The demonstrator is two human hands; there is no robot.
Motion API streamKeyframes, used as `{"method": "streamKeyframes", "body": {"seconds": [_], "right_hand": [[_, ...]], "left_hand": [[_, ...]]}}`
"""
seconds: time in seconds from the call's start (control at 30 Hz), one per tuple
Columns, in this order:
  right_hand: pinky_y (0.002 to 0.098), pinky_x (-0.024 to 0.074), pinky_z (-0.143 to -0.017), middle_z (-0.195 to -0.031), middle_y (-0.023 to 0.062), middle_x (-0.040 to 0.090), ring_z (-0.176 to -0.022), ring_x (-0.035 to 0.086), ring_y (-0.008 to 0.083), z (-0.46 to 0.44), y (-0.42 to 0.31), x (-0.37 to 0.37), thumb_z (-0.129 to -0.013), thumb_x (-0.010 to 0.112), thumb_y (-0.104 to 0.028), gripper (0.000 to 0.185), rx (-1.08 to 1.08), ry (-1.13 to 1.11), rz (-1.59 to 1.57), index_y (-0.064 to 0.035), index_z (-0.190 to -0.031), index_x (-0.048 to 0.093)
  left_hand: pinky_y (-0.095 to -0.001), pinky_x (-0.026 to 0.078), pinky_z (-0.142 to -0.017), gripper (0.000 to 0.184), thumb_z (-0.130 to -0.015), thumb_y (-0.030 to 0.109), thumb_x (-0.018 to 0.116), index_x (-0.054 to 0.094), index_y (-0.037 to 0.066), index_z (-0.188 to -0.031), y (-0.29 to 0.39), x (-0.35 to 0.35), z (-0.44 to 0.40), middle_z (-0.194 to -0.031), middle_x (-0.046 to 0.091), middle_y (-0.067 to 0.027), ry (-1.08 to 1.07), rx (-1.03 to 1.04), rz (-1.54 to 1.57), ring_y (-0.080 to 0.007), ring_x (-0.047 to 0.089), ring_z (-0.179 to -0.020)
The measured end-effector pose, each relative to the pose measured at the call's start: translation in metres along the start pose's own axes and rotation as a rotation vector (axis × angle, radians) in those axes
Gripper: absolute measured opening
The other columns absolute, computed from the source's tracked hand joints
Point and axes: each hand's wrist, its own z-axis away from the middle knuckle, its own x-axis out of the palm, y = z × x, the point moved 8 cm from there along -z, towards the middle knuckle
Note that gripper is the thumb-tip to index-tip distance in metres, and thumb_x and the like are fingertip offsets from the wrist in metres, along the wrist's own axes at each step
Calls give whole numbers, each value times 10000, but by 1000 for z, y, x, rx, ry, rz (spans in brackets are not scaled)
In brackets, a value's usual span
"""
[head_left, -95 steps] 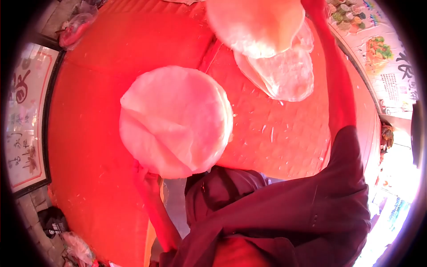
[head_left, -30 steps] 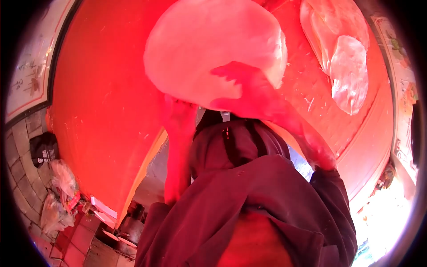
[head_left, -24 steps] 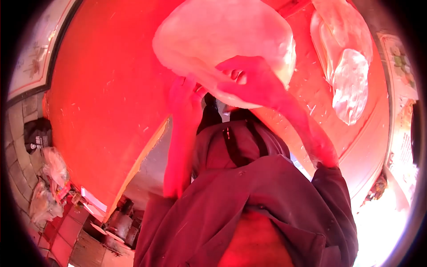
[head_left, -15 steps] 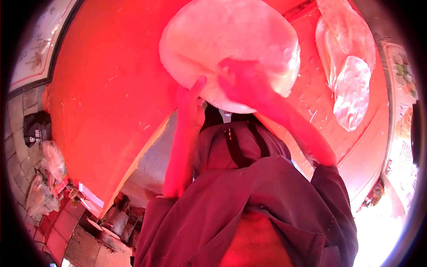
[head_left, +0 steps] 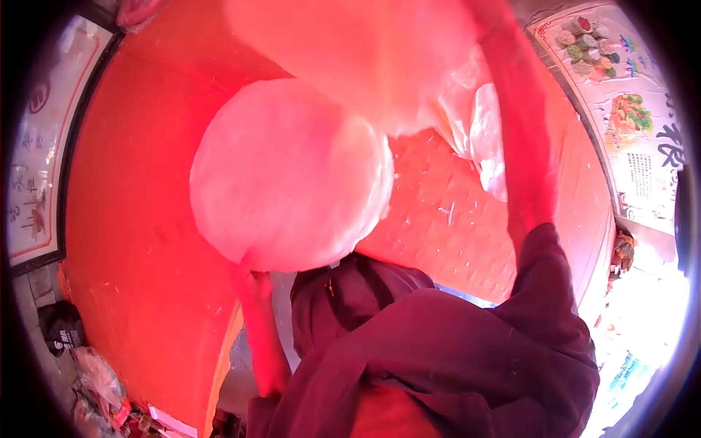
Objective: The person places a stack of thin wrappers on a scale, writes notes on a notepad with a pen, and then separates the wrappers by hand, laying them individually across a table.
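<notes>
A stack of pale, round, thin flatbreads (head_left: 281, 175) lies at the near edge of the red-lit table. My left hand (head_left: 252, 277) grips its near left rim, thumb on top and the other fingers mostly hidden beneath. One flatbread sheet (head_left: 358, 51), blurred by motion, is raised above the far right part of the stack. My right hand (head_left: 485, 11) is at the top of the view, at the right edge of this sheet, with its fingers smeared and partly cut off. Folded flatbreads (head_left: 488, 139) lie on the table to the right, partly covered by the raised sheet.
Small scraps lie across the table (head_left: 139, 204), mostly right of the stack. A framed board (head_left: 36, 153) stands along the left side and a printed poster (head_left: 621, 117) along the right. Plastic bags (head_left: 98, 376) and a black bag (head_left: 60, 326) lie at the lower left.
My right hand has moved from the top of the stack to the far right, and a flatbread sheet has come up with it. My left hand stays at the stack's near left rim.
</notes>
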Motion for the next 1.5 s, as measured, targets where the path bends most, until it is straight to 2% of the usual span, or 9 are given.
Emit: {"method": "streamKeyframes", "body": {"seconds": [0.17, 0.27, 0.37, 0.57, 0.77, 0.9, 1.2, 1.3, 1.5], "right_hand": [[307, 526, -608, -820, 61, 671, -733, 642, 153, -93, 65, -149, -887, 664, -199, 207, -96, 14, -277, -27, -998, 688], [297, 564, -670, -890, 51, 683, -742, 663, 168, 20, 94, -150, -899, 686, -230, 261, 184, 232, 37, -41, -1079, 682], [338, 540, -764, -978, 104, 676, -865, 649, 224, 79, 68, -27, -870, 697, -324, 388, 11, 246, 383, -36, -1128, 668], [421, 493, -953, -1155, 211, 663, -1109, 620, 337, 244, 17, 291, -814, 719, -511, 644, -150, -649, 263, -24, -1227, 641], [308, 548, -797, -1068, 126, 718, -940, 680, 186, 236, 25, 297, -790, 811, -246, 499, 330, -862, 16, -30, -1217, 666], [315, 546, -790, -965, 105, 729, -877, 680, 196, 258, -20, 315, -786, 813, -227, 467, -228, -659, 255, -32, -1188, 679], [348, 536, -686, -822, 143, 715, -747, 690, 220, 244, 18, 308, -843, 710, -191, 211, 67, -660, 114, -23, -970, 704], [320, 528, -714, -819, 109, 698, -783, 670, 187, 252, 22, 314, -880, 685, -164, 200, 55, -592, 257, -38, -1034, 707], [314, 523, -697, -805, 109, 676, -756, 663, 180, 254, 29, 333, -891, 696, -201, 180, -439, -637, 519, -63, -1005, 713]], "left_hand": [[-373, 477, -971, 492, -882, 5, 636, 483, 3, -1350, 20, -14, 6, -1283, 566, -93, 11, 17, -56, -224, 561, -1166], [-370, 467, -976, 489, -883, 14, 642, 486, 2, -1347, 21, -12, 10, -1284, 563, -90, 3, 10, -79, -218, 554, -1171], [-367, 457, -980, 486, -885, 23, 649, 489, 0, -1343, 20, -8, 17, -1286, 560, -86, -21, 10, -112, -213, 547, -1176], [-361, 437, -990, 482, -887, 41, 662, 496, -2, -1337, 35, 35, 23, -1290, 555, -80, -128, 106, -238, -201, 533, -1186], [-349, 424, -986, 447, -889, 54, 672, 519, -6, -1305, 43, 84, 24, -1267, 562, -67, -277, 175, -312, -186, 533, -1172], [-318, 450, -914, 374, -869, 47, 680, 556, 0, -1219, 52, 103, 33, -1158, 586, -47, -167, 186, -159, -161, 567, -1063], [-329, 469, -904, 494, -837, 47, 700, 512, 6, -1292, 52, 98, 34, -1168, 596, -57, -134, 190, -121, -176, 588, -1088], [-387, 402, -1076, 623, -889, 104, 683, 414, 22, -1446, 43, 82, 32, -1373, 547, -107, -121, 141, -181, -240, 524, -1273], [-383, 485, -964, 532, -876, 98, 688, 491, -9, -1359, 36, -24, 32, -1277, 594, -112, 83, 56, -216, -236, 582, -1177]]}}
